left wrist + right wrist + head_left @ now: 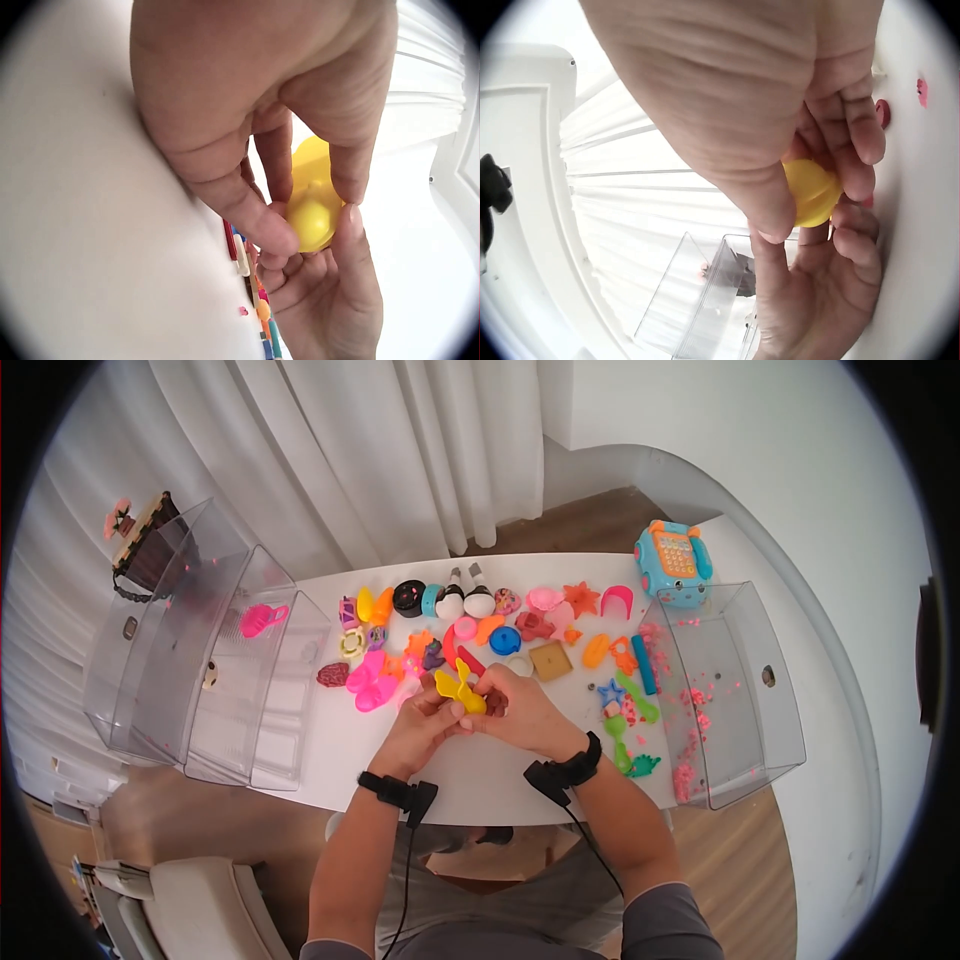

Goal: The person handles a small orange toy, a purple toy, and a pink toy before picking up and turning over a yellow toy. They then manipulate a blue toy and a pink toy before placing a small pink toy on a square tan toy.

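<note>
A yellow toy (462,690) with two long lobes is held between both hands above the near half of the white table. My left hand (425,725) pinches its left side, and my right hand (515,708) grips it from the right. The left wrist view shows the rounded yellow end (313,217) between the thumb and fingers of the left hand (262,105), with the right hand's fingers just below. In the right wrist view the thumb and fingers of the right hand (742,112) are round the yellow toy (811,193).
Many colourful toys lie across the table (460,780) beyond the hands, among them a blue round piece (505,641) and a tan square (551,660). Clear bins (745,700) stand at both ends; one at the left holds a pink brush (263,621). A toy phone (675,563) stands back right.
</note>
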`<state>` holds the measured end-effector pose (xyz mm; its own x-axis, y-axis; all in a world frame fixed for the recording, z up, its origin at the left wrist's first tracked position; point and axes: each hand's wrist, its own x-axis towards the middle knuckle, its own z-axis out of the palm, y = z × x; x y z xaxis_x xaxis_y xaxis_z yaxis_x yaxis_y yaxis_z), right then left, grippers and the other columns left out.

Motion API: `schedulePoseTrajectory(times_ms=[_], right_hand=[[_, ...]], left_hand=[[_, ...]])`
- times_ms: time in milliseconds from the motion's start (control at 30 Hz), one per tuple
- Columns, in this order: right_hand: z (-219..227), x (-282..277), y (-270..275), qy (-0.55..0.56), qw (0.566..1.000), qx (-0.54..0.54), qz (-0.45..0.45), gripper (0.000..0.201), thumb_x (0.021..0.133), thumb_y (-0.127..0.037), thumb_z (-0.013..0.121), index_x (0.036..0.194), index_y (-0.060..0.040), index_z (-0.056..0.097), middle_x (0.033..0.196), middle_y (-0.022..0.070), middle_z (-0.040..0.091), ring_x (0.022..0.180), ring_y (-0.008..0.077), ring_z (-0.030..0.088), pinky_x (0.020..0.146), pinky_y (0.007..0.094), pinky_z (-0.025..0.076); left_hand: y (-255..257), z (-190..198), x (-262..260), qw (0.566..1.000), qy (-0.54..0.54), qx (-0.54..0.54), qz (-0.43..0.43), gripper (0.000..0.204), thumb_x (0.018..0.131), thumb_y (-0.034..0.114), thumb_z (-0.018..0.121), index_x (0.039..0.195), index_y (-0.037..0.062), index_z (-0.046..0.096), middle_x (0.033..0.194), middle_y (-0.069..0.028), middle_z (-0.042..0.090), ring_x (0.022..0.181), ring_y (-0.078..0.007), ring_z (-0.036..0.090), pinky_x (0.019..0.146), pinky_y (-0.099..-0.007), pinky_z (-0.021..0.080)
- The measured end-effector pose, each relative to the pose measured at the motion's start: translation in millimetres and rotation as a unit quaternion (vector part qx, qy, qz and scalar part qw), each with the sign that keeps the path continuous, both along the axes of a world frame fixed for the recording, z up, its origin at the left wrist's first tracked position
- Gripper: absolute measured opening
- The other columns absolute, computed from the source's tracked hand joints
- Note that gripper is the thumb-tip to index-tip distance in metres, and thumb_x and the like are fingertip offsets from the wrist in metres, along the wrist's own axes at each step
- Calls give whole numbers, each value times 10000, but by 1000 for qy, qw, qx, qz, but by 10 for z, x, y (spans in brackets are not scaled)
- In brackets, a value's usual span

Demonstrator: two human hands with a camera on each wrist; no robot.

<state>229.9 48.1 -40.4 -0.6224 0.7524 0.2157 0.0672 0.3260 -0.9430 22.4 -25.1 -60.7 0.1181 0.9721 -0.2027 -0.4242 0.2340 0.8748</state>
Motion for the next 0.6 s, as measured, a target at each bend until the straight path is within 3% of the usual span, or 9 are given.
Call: schedulePoseTrajectory(times_ms=[167,233,333,433,533,600], right_hand=[[2,-4,-3,-48,998,46,16,443,837,-241,896,1086,-40,589,888,58,663,725,155,632,667,290,537],[83,-4,-32,-108,992,61,14,484,812,-371,875,1057,-66,590,871,96,698,768,268,693,685,383,545],[12,-20,-35,-102,990,101,-5,481,810,-380,876,1048,-74,590,831,88,689,750,275,693,664,388,540],[78,-26,-56,-100,992,70,9,488,802,-346,885,1064,-68,582,801,86,680,711,259,682,647,372,536],[139,26,-28,-36,998,-1,60,492,800,-291,888,1090,-65,562,779,81,670,682,238,670,632,352,530],[164,28,-34,-43,997,-10,62,496,799,-268,886,1107,-63,555,775,78,665,684,230,667,632,345,527]], left_hand=[[-6,34,12,1000,12,0,-8,430,1003,206,742,1361,-4,629,1260,-76,695,1085,-173,689,947,-333,581],[4,58,21,1000,17,3,-12,439,996,214,753,1357,-4,631,1251,-73,697,1093,-172,685,953,-331,575],[5,66,-16,999,33,-11,-31,442,987,214,762,1349,-6,635,1236,-72,701,1121,-171,677,973,-329,565],[8,0,-60,999,32,-24,-33,456,1015,205,715,1365,-52,578,1264,-125,691,1133,-209,691,995,-338,563],[4,-20,-86,999,-12,-43,-12,426,1030,220,690,1342,-51,584,1226,-125,699,1039,-205,716,906,-318,594],[7,36,-90,999,-5,-36,-36,396,1041,260,674,1300,-34,615,1124,-87,709,898,-156,719,781,-281,606]])
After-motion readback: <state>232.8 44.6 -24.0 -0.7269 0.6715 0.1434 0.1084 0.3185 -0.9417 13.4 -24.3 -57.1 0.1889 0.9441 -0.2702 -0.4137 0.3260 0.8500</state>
